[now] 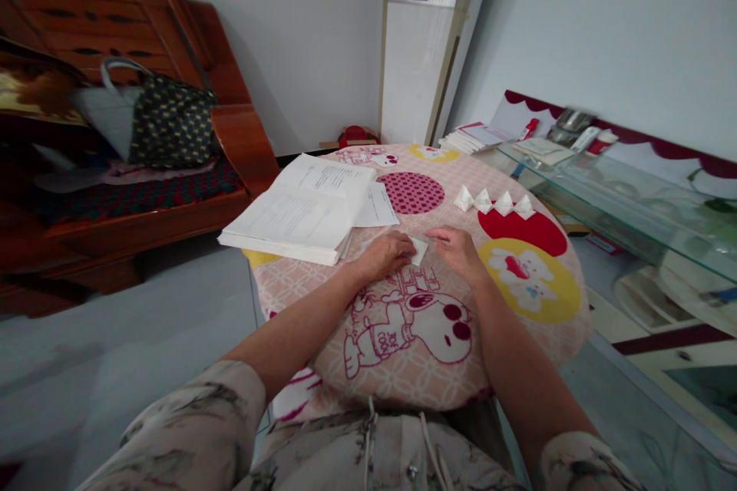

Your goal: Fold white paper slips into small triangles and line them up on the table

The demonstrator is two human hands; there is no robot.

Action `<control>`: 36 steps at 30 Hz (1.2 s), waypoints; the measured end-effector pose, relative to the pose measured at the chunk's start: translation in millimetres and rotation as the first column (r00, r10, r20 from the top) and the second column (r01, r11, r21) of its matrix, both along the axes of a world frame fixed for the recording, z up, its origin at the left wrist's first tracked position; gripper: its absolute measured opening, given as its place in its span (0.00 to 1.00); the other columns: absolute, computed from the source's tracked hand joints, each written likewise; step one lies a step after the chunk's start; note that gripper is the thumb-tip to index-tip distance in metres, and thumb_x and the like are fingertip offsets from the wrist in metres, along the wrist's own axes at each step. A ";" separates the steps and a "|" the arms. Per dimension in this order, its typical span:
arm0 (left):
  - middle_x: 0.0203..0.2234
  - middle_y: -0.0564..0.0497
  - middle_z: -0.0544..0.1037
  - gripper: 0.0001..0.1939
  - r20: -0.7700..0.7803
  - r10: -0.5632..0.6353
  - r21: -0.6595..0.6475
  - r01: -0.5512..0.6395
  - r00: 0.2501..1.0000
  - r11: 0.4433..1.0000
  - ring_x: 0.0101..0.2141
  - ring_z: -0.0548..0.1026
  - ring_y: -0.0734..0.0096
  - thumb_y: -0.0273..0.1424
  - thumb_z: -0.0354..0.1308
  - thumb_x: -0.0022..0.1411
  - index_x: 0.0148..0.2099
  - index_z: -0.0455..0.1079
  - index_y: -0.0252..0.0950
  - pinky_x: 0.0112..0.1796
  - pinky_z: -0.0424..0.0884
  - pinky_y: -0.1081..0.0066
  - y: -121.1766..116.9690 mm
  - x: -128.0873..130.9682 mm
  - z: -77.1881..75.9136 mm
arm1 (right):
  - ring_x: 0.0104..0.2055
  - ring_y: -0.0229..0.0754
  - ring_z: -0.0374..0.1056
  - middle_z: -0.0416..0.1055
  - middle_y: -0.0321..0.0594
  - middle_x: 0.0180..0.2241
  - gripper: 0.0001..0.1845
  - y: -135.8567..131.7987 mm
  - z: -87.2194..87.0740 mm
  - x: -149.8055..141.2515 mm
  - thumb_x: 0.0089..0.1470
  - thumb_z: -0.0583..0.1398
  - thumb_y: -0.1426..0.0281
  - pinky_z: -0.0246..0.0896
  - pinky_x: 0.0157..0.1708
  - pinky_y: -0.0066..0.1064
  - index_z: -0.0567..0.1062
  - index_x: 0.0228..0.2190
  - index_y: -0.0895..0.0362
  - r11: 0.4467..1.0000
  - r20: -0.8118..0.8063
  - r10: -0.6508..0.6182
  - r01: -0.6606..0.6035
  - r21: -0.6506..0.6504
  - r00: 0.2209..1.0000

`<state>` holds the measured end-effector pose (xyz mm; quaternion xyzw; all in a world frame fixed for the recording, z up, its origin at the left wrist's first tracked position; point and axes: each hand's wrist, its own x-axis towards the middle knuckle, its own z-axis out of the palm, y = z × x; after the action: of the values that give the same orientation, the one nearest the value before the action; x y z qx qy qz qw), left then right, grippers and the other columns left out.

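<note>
A small piece of folded white paper (420, 251) lies on the cloth-covered round table (345, 299) in front of me. My left hand (387, 255) has its curled fingers on the paper's left side, gripping it there. Just right of the paper, my right hand (459, 250) is held with the index finger stretched out toward its upper corner and the thumb a little apart. I see nothing in the right hand. Beyond it, several small pointed folded paper pieces (505, 203) stand in a row.
At the left of the table lies a thick open stack of printed pages (293, 207), with a loose sheet (378, 205) beside it. A glass shelf (610, 199) with papers and small items adjoins the right side. A wooden bench (143, 207) holding bags stands far left.
</note>
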<state>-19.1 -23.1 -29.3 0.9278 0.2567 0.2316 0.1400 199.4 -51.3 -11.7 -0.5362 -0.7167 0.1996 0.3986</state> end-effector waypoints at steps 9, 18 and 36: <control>0.40 0.43 0.81 0.10 0.010 -0.059 0.011 0.059 0.998 0.998 0.43 0.77 0.63 0.21 0.57 0.62 0.42 0.77 0.33 0.46 0.71 0.67 -4.2 -4.0 8.6 | 0.40 0.47 0.75 0.82 0.45 0.36 0.16 2.1 -1.8 -7.9 0.49 0.57 0.80 0.68 0.45 0.36 0.84 0.31 0.56 0.991 0.210 0.136 -0.131 -0.037 0.968; 0.40 0.44 0.81 0.09 -0.007 -0.181 -0.001 0.181 0.983 0.983 0.44 0.77 0.63 0.21 0.59 0.61 0.41 0.78 0.35 0.47 0.71 0.66 -5.5 -10.4 13.2 | 0.36 0.45 0.72 0.79 0.43 0.32 0.16 -3.5 1.9 -4.9 0.45 0.57 0.82 0.64 0.39 0.33 0.83 0.28 0.57 0.981 0.273 0.194 -0.193 -0.030 0.942; 0.35 0.44 0.79 0.12 0.000 -0.172 0.038 0.171 0.985 0.984 0.38 0.76 0.66 0.26 0.51 0.70 0.40 0.76 0.34 0.42 0.69 0.70 -8.9 -10.3 12.6 | 0.41 0.46 0.72 0.77 0.43 0.37 0.14 -8.3 5.4 -8.7 0.47 0.62 0.82 0.64 0.46 0.35 0.83 0.34 0.57 0.949 0.338 0.316 -0.297 -0.108 0.886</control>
<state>-29.4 -32.0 -16.7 0.9486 0.1712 0.2249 0.1421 190.7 -59.7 -6.3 -0.4535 -0.8464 0.1800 0.2133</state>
